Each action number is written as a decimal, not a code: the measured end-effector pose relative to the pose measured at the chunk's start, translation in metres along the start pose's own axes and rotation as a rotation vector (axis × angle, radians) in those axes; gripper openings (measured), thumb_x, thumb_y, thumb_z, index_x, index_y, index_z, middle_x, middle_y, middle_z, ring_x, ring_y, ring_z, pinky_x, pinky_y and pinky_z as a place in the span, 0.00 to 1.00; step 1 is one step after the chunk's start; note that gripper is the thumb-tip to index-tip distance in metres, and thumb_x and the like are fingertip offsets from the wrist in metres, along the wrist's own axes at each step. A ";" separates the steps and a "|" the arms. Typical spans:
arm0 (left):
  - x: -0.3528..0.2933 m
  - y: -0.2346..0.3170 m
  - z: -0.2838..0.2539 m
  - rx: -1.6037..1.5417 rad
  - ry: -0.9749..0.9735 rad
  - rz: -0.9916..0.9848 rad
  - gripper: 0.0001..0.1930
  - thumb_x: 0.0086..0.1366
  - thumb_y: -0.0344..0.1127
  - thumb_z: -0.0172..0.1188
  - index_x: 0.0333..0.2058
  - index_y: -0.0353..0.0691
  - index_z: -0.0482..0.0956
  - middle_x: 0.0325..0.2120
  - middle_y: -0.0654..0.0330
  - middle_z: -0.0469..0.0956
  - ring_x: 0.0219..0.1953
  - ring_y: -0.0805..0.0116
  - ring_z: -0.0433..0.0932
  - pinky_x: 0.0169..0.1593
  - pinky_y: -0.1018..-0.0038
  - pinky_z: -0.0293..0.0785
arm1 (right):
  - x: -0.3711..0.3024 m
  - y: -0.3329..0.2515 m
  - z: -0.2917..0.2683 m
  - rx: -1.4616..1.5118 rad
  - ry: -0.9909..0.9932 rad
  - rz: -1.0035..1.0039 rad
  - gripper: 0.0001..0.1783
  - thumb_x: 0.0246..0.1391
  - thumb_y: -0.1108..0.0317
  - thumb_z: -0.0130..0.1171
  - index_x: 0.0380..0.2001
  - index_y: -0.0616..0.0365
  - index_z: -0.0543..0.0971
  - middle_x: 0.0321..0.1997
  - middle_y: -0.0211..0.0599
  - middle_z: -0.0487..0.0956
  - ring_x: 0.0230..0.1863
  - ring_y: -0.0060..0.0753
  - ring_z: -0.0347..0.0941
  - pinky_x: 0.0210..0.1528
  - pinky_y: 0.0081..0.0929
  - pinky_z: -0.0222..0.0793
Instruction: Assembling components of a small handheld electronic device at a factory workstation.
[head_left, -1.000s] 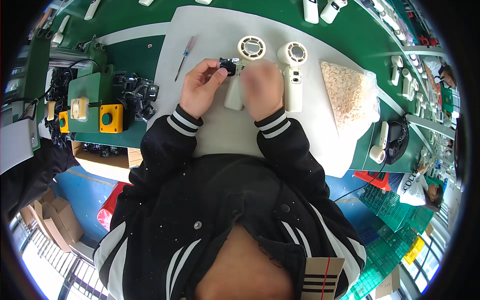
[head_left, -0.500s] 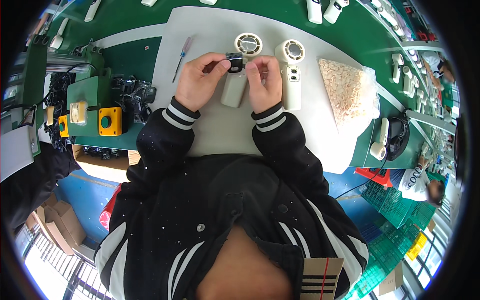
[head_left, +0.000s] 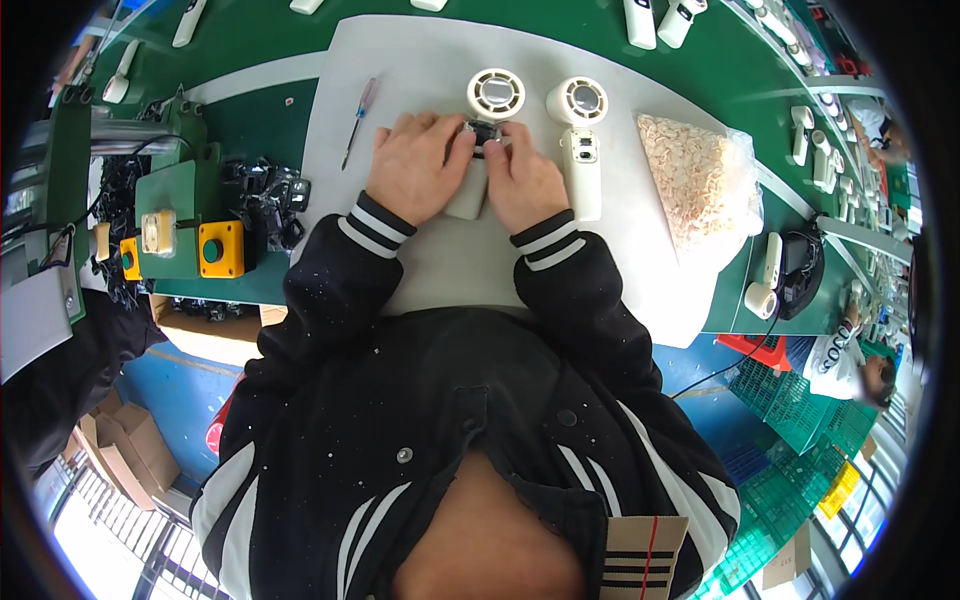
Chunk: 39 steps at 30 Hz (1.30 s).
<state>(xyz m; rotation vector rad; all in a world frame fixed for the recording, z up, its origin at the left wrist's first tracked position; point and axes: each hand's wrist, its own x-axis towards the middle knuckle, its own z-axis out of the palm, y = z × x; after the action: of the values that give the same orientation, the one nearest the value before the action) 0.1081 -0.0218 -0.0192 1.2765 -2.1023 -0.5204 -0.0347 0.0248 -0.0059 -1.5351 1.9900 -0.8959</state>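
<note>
White, flat work mat (head_left: 450, 270), bare between the black-jacketed torso (head_left: 460, 365) and the striped knit cuffs (head_left: 378, 222). The left hand (head_left: 420, 168) and right hand (head_left: 527, 183) grasp a small black part (head_left: 484, 131) between them, at the neck of a cream plastic round-headed handheld fan (head_left: 496, 94); beyond it, a bare strip reaches the mat's curved far edge.

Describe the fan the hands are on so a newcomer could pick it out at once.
On the green table, find the large pale mat. Toward its far edge, the left fan and right fan lie side by side, both cream, round heads pointing away from the person. Pick the left one: only it has the left hand and right hand just below its head, with a small dark piece between them.
</note>
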 end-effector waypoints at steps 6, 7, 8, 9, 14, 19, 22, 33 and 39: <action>0.002 0.018 -0.001 -0.219 -0.026 -0.018 0.14 0.67 0.33 0.53 0.49 0.37 0.73 0.36 0.55 0.75 0.34 0.57 0.74 0.39 0.67 0.71 | -0.001 0.000 0.000 0.168 0.038 -0.121 0.16 0.60 0.74 0.51 0.52 0.56 0.68 0.36 0.40 0.77 0.33 0.36 0.72 0.41 0.29 0.70; 0.003 0.021 -0.002 -0.295 -0.007 -0.013 0.15 0.67 0.32 0.53 0.51 0.37 0.72 0.37 0.54 0.74 0.33 0.57 0.73 0.40 0.67 0.71 | 0.000 0.001 0.000 0.307 0.047 -0.134 0.17 0.60 0.76 0.50 0.52 0.57 0.68 0.39 0.40 0.76 0.36 0.35 0.71 0.43 0.28 0.70; 0.003 0.024 -0.002 -0.372 0.010 -0.007 0.16 0.67 0.31 0.53 0.53 0.36 0.71 0.38 0.53 0.73 0.33 0.58 0.73 0.40 0.68 0.71 | 0.001 0.003 0.000 0.444 0.056 -0.149 0.18 0.60 0.77 0.49 0.53 0.59 0.67 0.42 0.40 0.75 0.39 0.33 0.71 0.46 0.27 0.69; 0.003 0.028 -0.002 -0.451 0.027 -0.001 0.17 0.67 0.30 0.53 0.55 0.36 0.70 0.39 0.53 0.72 0.32 0.59 0.72 0.41 0.68 0.71 | 0.002 0.005 0.000 0.580 0.063 -0.163 0.19 0.60 0.79 0.49 0.54 0.60 0.67 0.45 0.41 0.75 0.42 0.31 0.71 0.48 0.25 0.68; 0.008 0.043 -0.019 -0.585 0.068 0.030 0.19 0.65 0.27 0.56 0.55 0.35 0.70 0.40 0.55 0.72 0.36 0.62 0.71 0.43 0.70 0.70 | 0.006 -0.007 -0.024 0.812 -0.042 -0.193 0.19 0.60 0.79 0.51 0.55 0.62 0.68 0.47 0.40 0.75 0.44 0.30 0.71 0.50 0.25 0.68; 0.015 0.061 -0.027 -0.680 0.073 0.051 0.16 0.62 0.28 0.59 0.49 0.34 0.72 0.39 0.57 0.72 0.37 0.64 0.70 0.44 0.71 0.69 | 0.007 -0.005 -0.039 0.994 -0.075 -0.267 0.18 0.61 0.77 0.53 0.54 0.63 0.69 0.50 0.41 0.76 0.48 0.30 0.72 0.54 0.26 0.67; 0.020 0.071 -0.029 -0.720 0.069 0.058 0.14 0.61 0.28 0.61 0.46 0.35 0.74 0.39 0.57 0.72 0.38 0.65 0.70 0.44 0.72 0.68 | 0.006 -0.004 -0.046 1.078 -0.079 -0.309 0.18 0.61 0.76 0.54 0.54 0.64 0.70 0.51 0.42 0.76 0.51 0.31 0.72 0.56 0.27 0.67; 0.053 0.080 -0.013 -1.116 -0.012 -0.196 0.20 0.64 0.31 0.60 0.54 0.34 0.73 0.50 0.54 0.75 0.48 0.65 0.74 0.52 0.69 0.69 | 0.015 0.007 -0.080 0.567 -0.165 -0.058 0.18 0.62 0.67 0.58 0.52 0.64 0.73 0.35 0.36 0.77 0.29 0.24 0.72 0.31 0.17 0.69; 0.007 0.088 0.037 -0.547 -0.015 0.251 0.30 0.62 0.36 0.59 0.62 0.40 0.64 0.62 0.51 0.64 0.63 0.54 0.62 0.64 0.58 0.58 | 0.113 0.034 -0.124 0.786 -0.208 0.269 0.26 0.61 0.63 0.60 0.57 0.65 0.69 0.32 0.39 0.76 0.23 0.25 0.71 0.22 0.17 0.65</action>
<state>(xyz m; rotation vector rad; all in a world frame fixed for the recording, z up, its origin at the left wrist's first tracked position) 0.0239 0.0124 0.0094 0.6897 -1.9059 -0.9122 -0.1741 -0.0531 0.0559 -0.8497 1.3885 -1.1547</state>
